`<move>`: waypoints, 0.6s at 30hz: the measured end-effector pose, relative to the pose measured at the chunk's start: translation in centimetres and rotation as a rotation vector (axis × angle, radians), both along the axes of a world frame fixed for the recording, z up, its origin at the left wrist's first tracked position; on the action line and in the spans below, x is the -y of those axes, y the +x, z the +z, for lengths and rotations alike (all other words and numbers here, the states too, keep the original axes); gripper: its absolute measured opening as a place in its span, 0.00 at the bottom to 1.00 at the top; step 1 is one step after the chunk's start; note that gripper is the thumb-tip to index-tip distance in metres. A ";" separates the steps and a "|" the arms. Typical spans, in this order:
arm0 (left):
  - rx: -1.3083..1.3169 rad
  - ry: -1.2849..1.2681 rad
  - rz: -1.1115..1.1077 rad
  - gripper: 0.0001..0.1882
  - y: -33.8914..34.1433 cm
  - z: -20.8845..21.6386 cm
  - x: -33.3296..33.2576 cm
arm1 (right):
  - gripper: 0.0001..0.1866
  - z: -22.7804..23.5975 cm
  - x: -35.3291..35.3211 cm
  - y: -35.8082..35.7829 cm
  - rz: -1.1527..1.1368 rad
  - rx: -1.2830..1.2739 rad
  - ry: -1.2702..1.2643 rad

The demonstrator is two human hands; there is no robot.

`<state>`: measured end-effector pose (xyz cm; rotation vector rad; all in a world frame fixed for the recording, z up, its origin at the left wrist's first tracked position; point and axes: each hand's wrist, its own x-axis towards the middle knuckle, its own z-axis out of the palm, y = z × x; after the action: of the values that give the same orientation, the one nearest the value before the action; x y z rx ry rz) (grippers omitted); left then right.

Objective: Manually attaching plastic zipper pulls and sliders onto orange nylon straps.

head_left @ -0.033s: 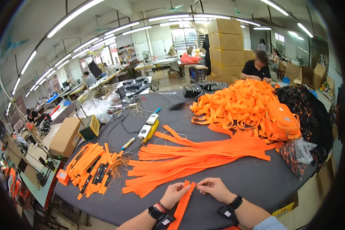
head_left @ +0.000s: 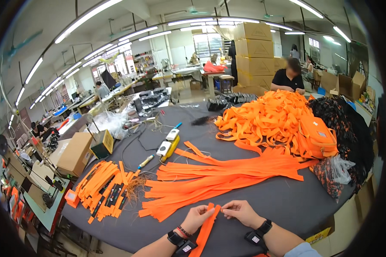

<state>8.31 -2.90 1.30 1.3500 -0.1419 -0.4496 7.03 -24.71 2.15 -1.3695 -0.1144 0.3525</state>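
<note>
My left hand (head_left: 197,218) is closed on an orange webbing strip (head_left: 206,233), pinching it near its upper end. The strip looks doubled at that end and runs down toward the lower edge between my forearms. Close to the strip's tip, my right hand (head_left: 241,213) has thumb and forefinger pressed together. What those fingers hold, if anything, is too small to make out. Beyond both hands, a fan of long orange strips (head_left: 210,184) lies on the dark grey tabletop (head_left: 261,214). Left of it is a pile of short orange strips (head_left: 105,184), some with black labels.
A tangled heap of orange straps (head_left: 261,115) and an orange pouch (head_left: 318,137) occupy the far right. Nearby lies a clear bag of scraps (head_left: 333,173). A yellow-and-white power strip (head_left: 168,145) with cords sits mid-table. Opposite, a person (head_left: 288,77) in black works.
The whole view has shifted very slightly. Both hands keep almost the same pose at the strip's upper end.
</note>
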 end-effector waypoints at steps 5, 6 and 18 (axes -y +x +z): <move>-0.070 -0.028 -0.059 0.13 -0.2 0.0 0.1 | 0.10 -1.9 -0.4 0.5 0.092 -0.094 0.128; -0.069 -0.021 -0.063 0.13 -0.2 0.1 0.1 | 0.10 -2.1 -0.5 0.7 0.109 -0.075 0.129; 0.250 0.143 0.037 0.08 -0.7 0.8 1.5 | 0.05 -1.5 -0.4 0.9 0.077 0.320 0.077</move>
<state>7.60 -4.42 2.12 1.5449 -0.2949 -0.2618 7.89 -24.34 0.60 -1.3394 -0.4420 0.1880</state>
